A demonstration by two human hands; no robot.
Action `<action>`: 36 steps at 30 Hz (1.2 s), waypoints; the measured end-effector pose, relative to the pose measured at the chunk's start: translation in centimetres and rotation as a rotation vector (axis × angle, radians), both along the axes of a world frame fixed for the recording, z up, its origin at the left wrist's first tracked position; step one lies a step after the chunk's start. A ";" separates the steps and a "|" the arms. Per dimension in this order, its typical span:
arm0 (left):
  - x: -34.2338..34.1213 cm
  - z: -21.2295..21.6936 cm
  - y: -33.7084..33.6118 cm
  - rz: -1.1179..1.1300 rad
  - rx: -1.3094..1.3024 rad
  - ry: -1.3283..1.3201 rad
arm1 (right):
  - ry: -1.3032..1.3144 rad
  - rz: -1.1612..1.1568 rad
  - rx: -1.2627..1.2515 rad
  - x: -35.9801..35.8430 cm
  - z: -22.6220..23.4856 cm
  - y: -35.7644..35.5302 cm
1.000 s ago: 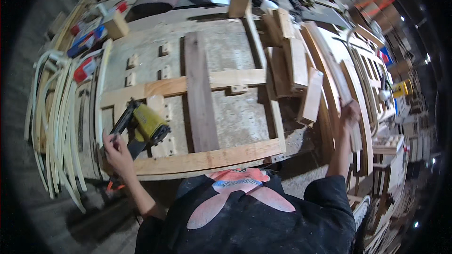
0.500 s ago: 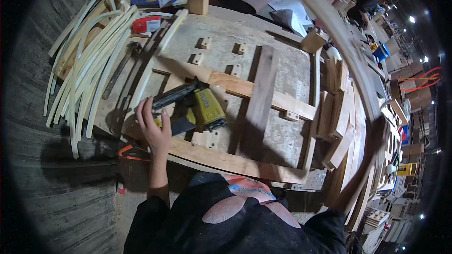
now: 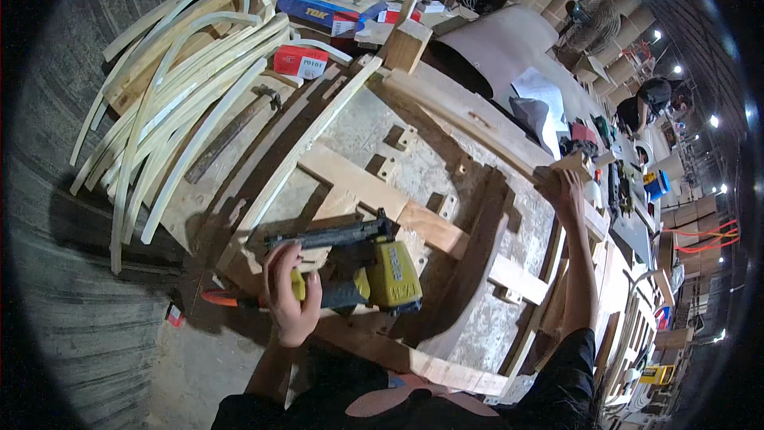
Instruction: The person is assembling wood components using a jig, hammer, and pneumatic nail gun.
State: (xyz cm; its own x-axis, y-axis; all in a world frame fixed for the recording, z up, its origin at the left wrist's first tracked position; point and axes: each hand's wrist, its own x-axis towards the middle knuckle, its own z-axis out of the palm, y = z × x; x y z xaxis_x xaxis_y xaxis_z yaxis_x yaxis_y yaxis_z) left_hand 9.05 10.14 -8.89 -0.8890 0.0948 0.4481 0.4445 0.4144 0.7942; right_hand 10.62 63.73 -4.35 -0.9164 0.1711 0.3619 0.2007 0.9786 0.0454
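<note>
My left hand (image 3: 291, 296) is wrapped around the grip of a yellow-green and black nail gun (image 3: 396, 275), which is held on its side over the near left of a wooden frame (image 3: 469, 374). An orange-red hose end (image 3: 221, 298) shows beside that hand. Over on the right, my right hand (image 3: 563, 189) grips the end of a long wood strip (image 3: 465, 123). This strip runs along the frame's far side, its other end close to an upright wood block (image 3: 407, 44). A pale crosspiece (image 3: 434, 224) and a darker curved board (image 3: 477, 275) cross inside the frame.
Many curved pale strips (image 3: 187, 84) are heaped at the left, beside a hammer (image 3: 227, 139). A red box (image 3: 301, 61) and a blue box (image 3: 318, 9) sit at the back. Rolled sheet material (image 3: 509, 36) lies farther off. Another person (image 3: 649, 103) works at the far right.
My right hand has brought the strip from a raised, blurred position at the right to the frame's far side. The nail gun stays in my left hand, and the view has shifted.
</note>
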 end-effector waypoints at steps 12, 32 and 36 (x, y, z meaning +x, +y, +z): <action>-1.7 -1.8 0.5 0.044 0.125 -0.033 | -0.049 0.107 -0.048 -5.8 -2.5 2.7; -1.0 -2.7 0.1 0.055 0.138 -0.063 | -0.050 0.077 -0.140 -5.4 -8.3 2.3; -1.2 -2.9 0.2 0.086 0.153 -0.034 | -0.032 0.099 -0.164 -5.4 -8.6 2.7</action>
State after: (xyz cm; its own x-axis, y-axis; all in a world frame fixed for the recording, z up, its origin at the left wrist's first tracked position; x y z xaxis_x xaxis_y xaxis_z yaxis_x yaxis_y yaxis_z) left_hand 7.82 10.34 -11.82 -0.9059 -0.0496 0.4206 0.3839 0.3229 0.8651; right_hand 5.24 66.43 -12.95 -0.9423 0.1342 0.3066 0.1043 0.9882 -0.1118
